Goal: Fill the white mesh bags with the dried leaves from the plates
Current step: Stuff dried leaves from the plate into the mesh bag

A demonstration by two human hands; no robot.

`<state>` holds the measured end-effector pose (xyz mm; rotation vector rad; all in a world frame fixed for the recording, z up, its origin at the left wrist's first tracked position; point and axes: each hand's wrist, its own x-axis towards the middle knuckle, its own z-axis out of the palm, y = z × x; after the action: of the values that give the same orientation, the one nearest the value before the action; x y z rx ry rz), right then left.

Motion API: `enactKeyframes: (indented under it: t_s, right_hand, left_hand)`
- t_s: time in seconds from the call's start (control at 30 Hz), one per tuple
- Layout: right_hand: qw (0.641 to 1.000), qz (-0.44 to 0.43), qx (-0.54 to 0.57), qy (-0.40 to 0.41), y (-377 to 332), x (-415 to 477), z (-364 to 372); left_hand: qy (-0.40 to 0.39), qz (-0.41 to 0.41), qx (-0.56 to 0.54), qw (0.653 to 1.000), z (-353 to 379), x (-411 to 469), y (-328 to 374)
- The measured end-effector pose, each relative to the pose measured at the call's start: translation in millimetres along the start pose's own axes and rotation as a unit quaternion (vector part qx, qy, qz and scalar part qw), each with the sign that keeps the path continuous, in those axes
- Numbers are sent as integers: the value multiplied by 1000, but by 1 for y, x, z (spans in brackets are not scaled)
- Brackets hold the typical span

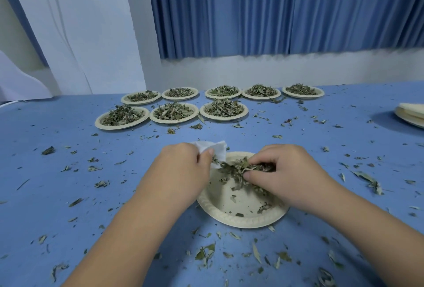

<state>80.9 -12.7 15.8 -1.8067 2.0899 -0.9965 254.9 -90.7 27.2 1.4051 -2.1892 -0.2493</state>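
Mesh bag (214,151) pinched in left hand (181,167) over plate (241,218).

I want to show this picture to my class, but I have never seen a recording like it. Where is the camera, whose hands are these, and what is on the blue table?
No machine here: a person wears a wide-angle camera on the head, so you look forward and down at their two bare hands. The left hand pinches a white mesh bag at the far rim of the near plate. The right hand curls round a clump of dried leaves on that plate, which is partly bare. Further back on the table stand eight plates heaped with leaves, in two rows. A stack of empty plates shows at the right edge, and loose leaf bits lie scattered all around.
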Motion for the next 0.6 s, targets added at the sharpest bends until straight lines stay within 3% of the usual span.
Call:
enactKeyframes:
  t_s: [0.2,0.47,0.6]
  right_hand:
    - [997,-19,-54,45,-6,2,-5]
    - [971,-82,-222,30,-42,4,2]
    - [962,-60,-265,25,-55,10,3]
  left_hand:
    - [-79,-14,-92,993,1,-3,-2]
    - [-47,43,-98,993,2,-4,2]
    - [-31,63,-92,993,1,-4,1]
